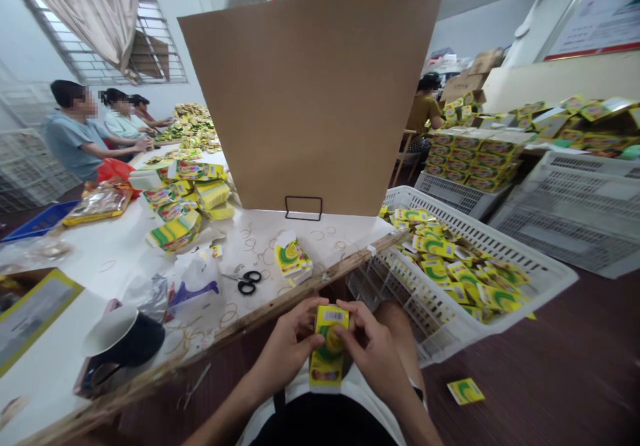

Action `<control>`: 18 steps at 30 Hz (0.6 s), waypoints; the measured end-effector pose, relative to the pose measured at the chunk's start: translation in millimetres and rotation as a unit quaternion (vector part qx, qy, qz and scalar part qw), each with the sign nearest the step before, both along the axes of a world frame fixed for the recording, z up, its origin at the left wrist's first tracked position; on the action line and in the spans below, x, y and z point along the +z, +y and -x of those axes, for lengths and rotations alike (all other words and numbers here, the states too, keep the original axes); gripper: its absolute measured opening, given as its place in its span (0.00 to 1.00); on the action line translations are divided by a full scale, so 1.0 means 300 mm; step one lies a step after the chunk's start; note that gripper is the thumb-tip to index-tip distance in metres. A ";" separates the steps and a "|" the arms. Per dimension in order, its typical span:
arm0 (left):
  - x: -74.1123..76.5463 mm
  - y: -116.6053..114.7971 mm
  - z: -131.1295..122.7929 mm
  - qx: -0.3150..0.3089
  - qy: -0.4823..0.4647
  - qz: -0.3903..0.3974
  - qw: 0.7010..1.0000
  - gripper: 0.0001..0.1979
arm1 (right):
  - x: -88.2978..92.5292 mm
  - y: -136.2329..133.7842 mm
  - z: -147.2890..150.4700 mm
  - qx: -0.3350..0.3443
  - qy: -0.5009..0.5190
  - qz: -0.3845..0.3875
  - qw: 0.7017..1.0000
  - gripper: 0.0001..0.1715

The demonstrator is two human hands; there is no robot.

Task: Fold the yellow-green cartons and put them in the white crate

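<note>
Over my lap I hold a small yellow and green carton (329, 359), its barcode end pointing away from me. My left hand (294, 336) grips its left edge, thumb on the front face. From the other side my right hand (367, 339) pinches the upper right, thumb pressed on the printed face. The fingers behind the carton are partly hidden. Ahead of my hands, a stack of flat cartons (293, 259) lies near the table edge, with black-handled scissors (247, 281) to its left.
A white plastic crate (545, 279) full of yellow cartons stands at right. One carton (466, 391) lies on the floor. A dark mug (130, 339) and carton bundles (175, 199) are on the table (115, 259). A tall cardboard sheet (315, 99) blocks the view ahead. Several people sit beyond.
</note>
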State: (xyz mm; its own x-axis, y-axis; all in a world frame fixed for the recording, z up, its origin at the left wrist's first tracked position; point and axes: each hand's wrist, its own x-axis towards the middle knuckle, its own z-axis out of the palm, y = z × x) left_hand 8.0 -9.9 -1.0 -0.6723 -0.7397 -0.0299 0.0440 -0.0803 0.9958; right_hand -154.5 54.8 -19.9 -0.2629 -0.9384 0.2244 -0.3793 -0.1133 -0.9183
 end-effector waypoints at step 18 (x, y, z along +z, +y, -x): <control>-0.072 -0.342 -0.001 0.194 -0.351 0.418 0.815 0.29 | -0.073 -0.056 0.204 -0.248 -0.364 0.119 0.890 0.32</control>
